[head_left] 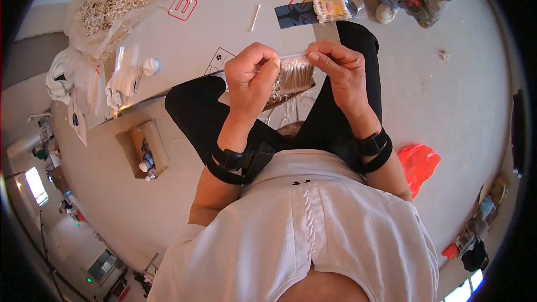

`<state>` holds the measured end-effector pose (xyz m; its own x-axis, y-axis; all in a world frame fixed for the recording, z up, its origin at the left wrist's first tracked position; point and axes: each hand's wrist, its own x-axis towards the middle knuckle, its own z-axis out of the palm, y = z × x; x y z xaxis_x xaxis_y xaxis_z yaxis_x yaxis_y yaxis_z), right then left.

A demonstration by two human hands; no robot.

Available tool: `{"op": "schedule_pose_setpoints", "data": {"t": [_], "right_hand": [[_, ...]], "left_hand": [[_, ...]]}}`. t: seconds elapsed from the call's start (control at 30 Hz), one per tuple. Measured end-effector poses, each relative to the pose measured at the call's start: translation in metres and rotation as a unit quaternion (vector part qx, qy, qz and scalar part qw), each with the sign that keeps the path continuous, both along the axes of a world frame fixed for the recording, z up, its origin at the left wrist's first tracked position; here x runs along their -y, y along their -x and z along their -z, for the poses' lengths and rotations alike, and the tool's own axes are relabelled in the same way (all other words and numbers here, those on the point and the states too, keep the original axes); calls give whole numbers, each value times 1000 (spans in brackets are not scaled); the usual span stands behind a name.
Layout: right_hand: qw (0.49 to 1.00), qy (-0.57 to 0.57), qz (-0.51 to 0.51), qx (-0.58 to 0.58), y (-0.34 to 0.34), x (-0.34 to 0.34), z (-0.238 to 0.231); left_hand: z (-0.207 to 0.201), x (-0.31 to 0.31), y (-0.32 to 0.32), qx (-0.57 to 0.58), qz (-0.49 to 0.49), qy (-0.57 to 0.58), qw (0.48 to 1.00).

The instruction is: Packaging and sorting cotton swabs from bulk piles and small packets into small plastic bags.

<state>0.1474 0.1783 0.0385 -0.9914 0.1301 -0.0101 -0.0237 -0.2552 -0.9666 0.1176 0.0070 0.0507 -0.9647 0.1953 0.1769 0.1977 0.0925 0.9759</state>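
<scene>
I sat with my legs (pixel 201 112) stretched toward the top of the frame, a big sheet of cardboard (pixel 224 22) lying across the upper left. Just above the middle of the frame, my left hand (pixel 250 75) and right hand (pixel 342 72) were both closed on one bundle of cotton swabs (pixel 295 72) in a clear wrapper. The bundle lay between them, its sticks running up and down the frame; both hands touched it, neither nearer. Loose swabs (pixel 106 8) lay piled far upper left.
</scene>
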Motion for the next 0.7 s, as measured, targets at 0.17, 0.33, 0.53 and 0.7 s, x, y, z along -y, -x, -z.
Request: {"op": "schedule_pose_setpoints", "data": {"t": [0.17, 0.33, 0.53, 0.7], "right_hand": [[999, -34, -7, 3, 0, 0, 5], [997, -71, -8, 10, 3, -4, 5], [988, 94, 8, 120, 1, -6, 3], [982, 142, 54, 107, -11, -23, 8]], "left_hand": [[-3, -13, 6, -81, 24, 40, 996], [0, -22, 11, -53, 83, 128, 987], [-1, -23, 10, 83, 79, 126, 985], [1, -38, 2, 159, 132, 69, 976]]}}
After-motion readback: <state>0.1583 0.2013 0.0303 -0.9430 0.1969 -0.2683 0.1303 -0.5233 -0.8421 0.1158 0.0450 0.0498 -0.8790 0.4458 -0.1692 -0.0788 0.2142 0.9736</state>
